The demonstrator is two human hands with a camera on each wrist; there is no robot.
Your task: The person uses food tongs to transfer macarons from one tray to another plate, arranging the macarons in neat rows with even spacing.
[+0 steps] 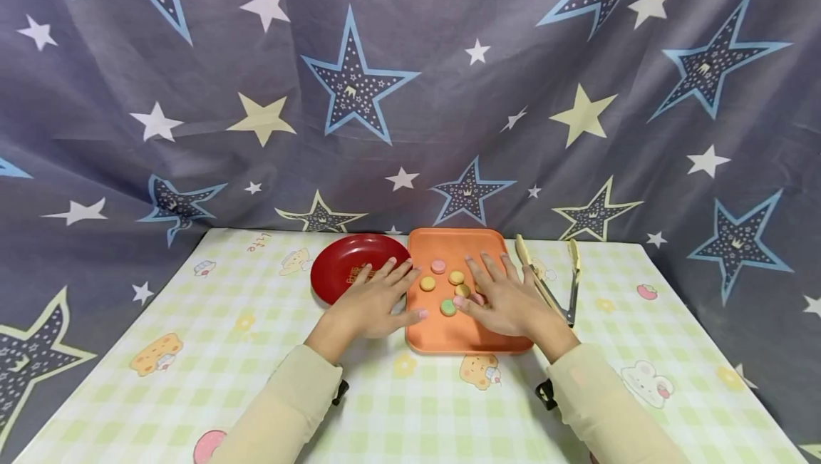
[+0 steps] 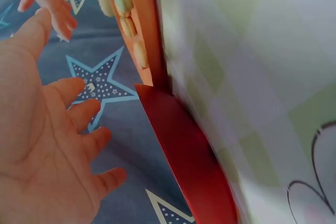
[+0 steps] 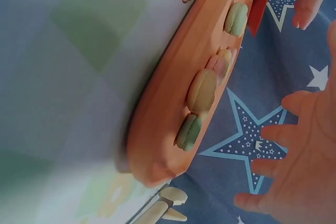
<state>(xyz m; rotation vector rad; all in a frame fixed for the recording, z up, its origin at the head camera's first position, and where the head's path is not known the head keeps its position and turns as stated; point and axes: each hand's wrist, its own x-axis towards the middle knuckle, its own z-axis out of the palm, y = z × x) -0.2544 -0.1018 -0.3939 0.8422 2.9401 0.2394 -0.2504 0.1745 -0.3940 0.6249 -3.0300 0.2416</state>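
My left hand (image 1: 372,305) hovers with spread fingers between a red plate (image 1: 330,268) and an orange tray (image 1: 426,339). Over the tray's right half, my right hand (image 1: 509,300) is spread too, palm down and holding nothing. Several small macarons lie on the tray: a pink macaron (image 1: 438,266), a green macaron (image 1: 447,307) and yellow ones such as this macaron (image 1: 427,284). Part of the group is hidden beneath the right hand in the head view. Both wrist views show a gap between each palm and the things below; the right wrist view shows another green macaron (image 3: 189,132).
A pair of tongs (image 1: 571,293) with dark arms and yellowish tips lies spread on the table right of the tray. The table wears a green checked cloth (image 1: 256,357) with cartoon prints. Behind its far edge hangs a grey star-patterned curtain (image 1: 436,107).
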